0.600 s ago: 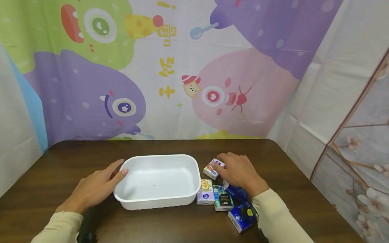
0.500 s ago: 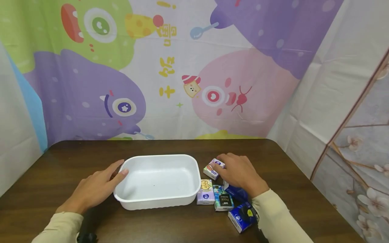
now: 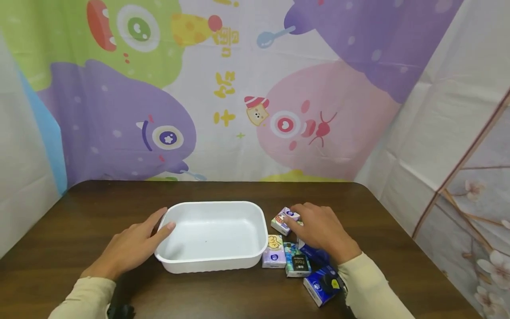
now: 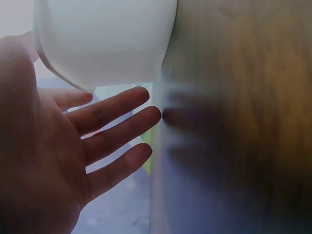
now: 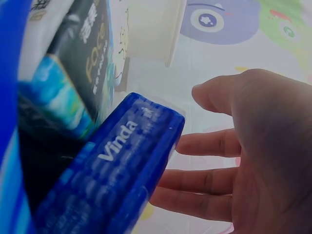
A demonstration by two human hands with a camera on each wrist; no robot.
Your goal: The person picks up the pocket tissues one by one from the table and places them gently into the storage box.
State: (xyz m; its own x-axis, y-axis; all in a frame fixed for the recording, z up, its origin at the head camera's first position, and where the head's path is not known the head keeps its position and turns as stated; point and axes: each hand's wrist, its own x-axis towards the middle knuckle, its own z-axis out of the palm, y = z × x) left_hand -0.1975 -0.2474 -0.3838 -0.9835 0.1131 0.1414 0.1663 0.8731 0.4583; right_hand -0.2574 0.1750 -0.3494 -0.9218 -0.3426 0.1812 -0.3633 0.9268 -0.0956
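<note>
A white plastic basin (image 3: 211, 237) stands on the table. My left hand (image 3: 131, 243) is at its left rim, thumb at the rim; in the left wrist view the other fingers (image 4: 124, 129) are straight and spread. Right of the basin, my right hand (image 3: 324, 228) is over small tissue packs, its thumb in front of a purple-and-white pack (image 3: 282, 223). In the right wrist view its fingers (image 5: 209, 144) are loosely extended beside a blue Vinda pack (image 5: 122, 146), partly hidden behind it. I see no pack gripped.
A lilac pack with a yellow cartoon (image 3: 273, 252) lies against the basin's right side. Beside it are a teal-and-black pack (image 3: 296, 263) and a dark blue pack (image 3: 320, 285). The brown table (image 3: 199, 297) meets a cartoon-printed cloth (image 3: 235, 159) at the back.
The head view has shifted slightly, so everything appears a little farther right. Both hands, the basin and the packs keep about the same positions relative to each other.
</note>
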